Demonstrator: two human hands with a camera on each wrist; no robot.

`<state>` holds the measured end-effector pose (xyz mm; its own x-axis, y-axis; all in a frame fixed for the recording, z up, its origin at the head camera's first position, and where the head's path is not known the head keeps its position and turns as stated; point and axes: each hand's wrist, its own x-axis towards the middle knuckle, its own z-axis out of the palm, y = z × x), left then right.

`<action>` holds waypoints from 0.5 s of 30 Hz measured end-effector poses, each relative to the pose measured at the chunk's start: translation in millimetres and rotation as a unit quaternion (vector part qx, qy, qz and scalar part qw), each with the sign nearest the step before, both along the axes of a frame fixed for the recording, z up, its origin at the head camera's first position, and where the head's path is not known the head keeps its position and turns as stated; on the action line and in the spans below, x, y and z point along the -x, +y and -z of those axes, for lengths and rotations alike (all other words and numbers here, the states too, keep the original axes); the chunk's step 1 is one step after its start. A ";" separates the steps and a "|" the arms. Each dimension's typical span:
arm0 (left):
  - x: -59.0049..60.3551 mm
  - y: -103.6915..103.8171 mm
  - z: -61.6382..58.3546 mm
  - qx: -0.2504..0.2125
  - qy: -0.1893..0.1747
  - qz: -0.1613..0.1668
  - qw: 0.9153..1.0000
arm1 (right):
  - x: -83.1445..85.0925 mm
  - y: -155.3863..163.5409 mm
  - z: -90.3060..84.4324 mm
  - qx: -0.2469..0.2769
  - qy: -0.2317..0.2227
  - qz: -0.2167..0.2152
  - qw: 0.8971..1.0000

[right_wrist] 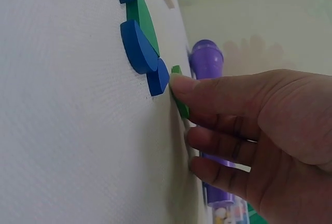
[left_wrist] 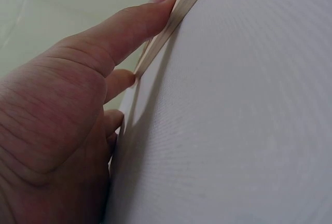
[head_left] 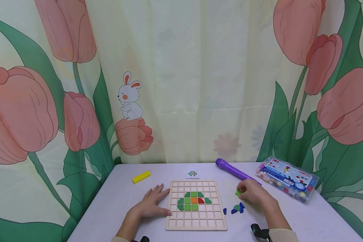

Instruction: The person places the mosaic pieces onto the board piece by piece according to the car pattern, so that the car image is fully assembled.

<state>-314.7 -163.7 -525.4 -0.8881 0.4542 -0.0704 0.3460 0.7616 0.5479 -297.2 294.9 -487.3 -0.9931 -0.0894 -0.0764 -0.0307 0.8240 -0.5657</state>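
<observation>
A wooden grid board (head_left: 196, 222) lies on the table with green, orange and red pieces set in its middle cells. My left hand (head_left: 152, 204) rests at its left side, fingers spread, thumb (left_wrist: 150, 19) touching the frame and a fingertip meeting the edge. To the right of the board, my right hand (head_left: 254, 193) pinches a light green block (right_wrist: 181, 94) between thumb and fingers, low over the table. Close by lie several dark blue curved pieces (right_wrist: 136, 47) and a darker green curved piece (right_wrist: 142, 19). A small pattern card (head_left: 192, 173) lies behind the board.
Behind the right hand lies a purple microphone (head_left: 233, 169). A clear plastic case (head_left: 287, 178) with colourful contents sits at the right back. A yellow block (head_left: 141, 177) is on the left of the table (head_left: 109, 195). A tulip-print curtain (head_left: 181, 84) hangs behind.
</observation>
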 end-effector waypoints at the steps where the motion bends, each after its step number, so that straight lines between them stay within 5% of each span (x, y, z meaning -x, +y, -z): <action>1: -0.1 0.0 -0.1 0.000 -0.001 0.000 1.000 | 0.3 -0.1 0.5 0.002 0.000 0.001 1.000; 15: -1.3 0.8 -1.0 0.000 -0.002 -0.004 1.000 | 2.6 -1.6 2.0 0.049 0.004 0.011 0.999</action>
